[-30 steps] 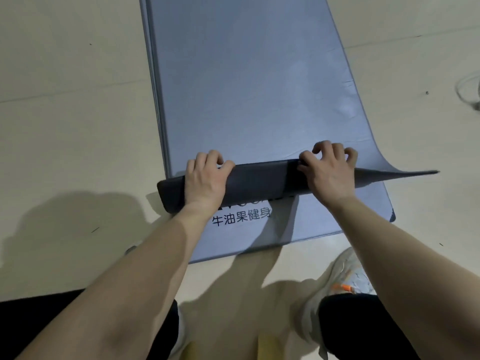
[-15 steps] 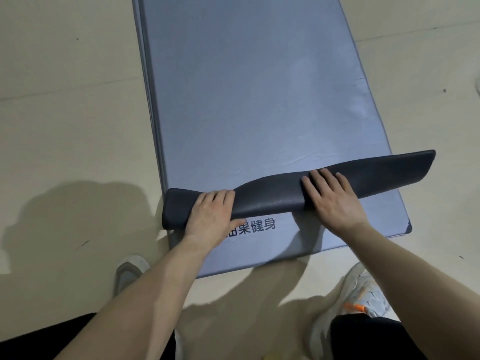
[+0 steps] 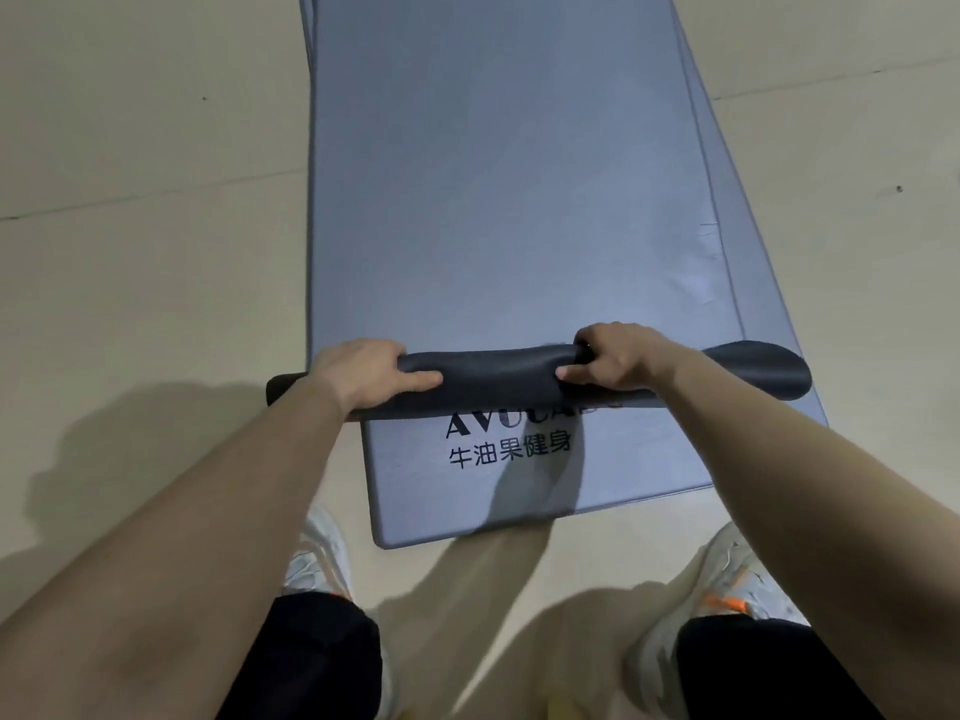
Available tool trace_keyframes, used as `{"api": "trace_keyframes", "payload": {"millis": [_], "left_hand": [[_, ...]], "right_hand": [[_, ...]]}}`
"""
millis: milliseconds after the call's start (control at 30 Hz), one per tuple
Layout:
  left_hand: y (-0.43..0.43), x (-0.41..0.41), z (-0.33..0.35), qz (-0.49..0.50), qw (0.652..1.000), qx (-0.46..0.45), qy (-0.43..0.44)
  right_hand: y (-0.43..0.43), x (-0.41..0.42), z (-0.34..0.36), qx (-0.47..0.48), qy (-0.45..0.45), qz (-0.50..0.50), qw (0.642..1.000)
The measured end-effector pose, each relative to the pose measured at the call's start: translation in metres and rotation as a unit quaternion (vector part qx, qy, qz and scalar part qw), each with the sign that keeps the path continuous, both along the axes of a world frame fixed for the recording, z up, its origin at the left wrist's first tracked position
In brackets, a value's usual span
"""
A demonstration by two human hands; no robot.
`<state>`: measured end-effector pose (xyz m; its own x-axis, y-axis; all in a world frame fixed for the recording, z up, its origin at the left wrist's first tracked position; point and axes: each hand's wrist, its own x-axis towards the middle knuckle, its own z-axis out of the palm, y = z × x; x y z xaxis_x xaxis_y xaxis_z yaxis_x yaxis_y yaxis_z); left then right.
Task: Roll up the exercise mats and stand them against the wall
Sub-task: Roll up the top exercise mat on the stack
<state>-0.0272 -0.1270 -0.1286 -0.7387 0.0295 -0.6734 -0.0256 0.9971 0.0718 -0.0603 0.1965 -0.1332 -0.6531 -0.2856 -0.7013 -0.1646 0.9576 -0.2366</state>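
The dark mat roll (image 3: 498, 374) is now gripped by left hand (image 3: 363, 374) and right hand (image 3: 613, 358), laid flat 0.5 s ago; its right end is flared, so rolling is judged barely begun.

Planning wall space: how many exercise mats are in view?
2. The top mat lies on the stack, its near end rolled in the left hand and right hand; the printed mat lies flat beneath it. Others may be hidden underneath.

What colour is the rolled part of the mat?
The rolled part is dark charcoal, nearly black; best seen in the head view.
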Motion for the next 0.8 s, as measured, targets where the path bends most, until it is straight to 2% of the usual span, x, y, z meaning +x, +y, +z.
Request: {"api": "trace_keyframes", "payload": {"millis": [67, 100, 133, 200, 267, 367, 433, 467, 567, 667, 800], "left_hand": [[0.003, -0.015, -0.012, 0.01, 0.998, -0.038, 0.054], [0.006, -0.021, -0.019, 0.023, 0.994, -0.054, 0.093], [0.01, -0.024, -0.026, 0.047, 0.989, -0.064, 0.122], [0.019, -0.029, -0.04, 0.108, 0.98, -0.057, 0.156], [0.024, -0.037, -0.049, 0.156, 0.971, -0.038, 0.179], [0.027, -0.035, -0.052, 0.145, 0.957, -0.004, 0.253], [0.031, -0.014, -0.054, 0.082, 0.947, 0.049, 0.305], [0.032, -0.001, -0.056, 0.025, 0.953, 0.044, 0.299], [0.024, 0.009, -0.057, -0.119, 0.97, -0.053, 0.206], [0.016, -0.014, -0.041, -0.127, 0.972, -0.032, 0.193], [0.008, -0.008, -0.019, -0.107, 0.989, 0.038, 0.091]], "right_hand": [[-0.002, -0.019, -0.005, 0.011, 0.012, -0.004, 1.0], [-0.003, -0.025, -0.005, 0.014, 0.059, -0.002, 0.998], [-0.005, -0.028, -0.006, 0.013, 0.132, -0.003, 0.991], [-0.011, -0.019, -0.012, -0.005, 0.3, -0.009, 0.954], [-0.019, 0.01, -0.024, -0.025, 0.389, 0.018, 0.921], [-0.01, 0.036, -0.046, 0.037, 0.345, 0.108, 0.931], [-0.006, 0.025, -0.05, 0.04, 0.341, 0.128, 0.93], [-0.008, 0.014, -0.048, 0.044, 0.333, 0.125, 0.934], [-0.024, -0.015, -0.035, 0.081, 0.279, 0.125, 0.949], [-0.031, -0.029, -0.016, 0.099, 0.211, 0.127, 0.964], [-0.033, -0.023, 0.012, 0.07, 0.063, 0.098, 0.991]]}}
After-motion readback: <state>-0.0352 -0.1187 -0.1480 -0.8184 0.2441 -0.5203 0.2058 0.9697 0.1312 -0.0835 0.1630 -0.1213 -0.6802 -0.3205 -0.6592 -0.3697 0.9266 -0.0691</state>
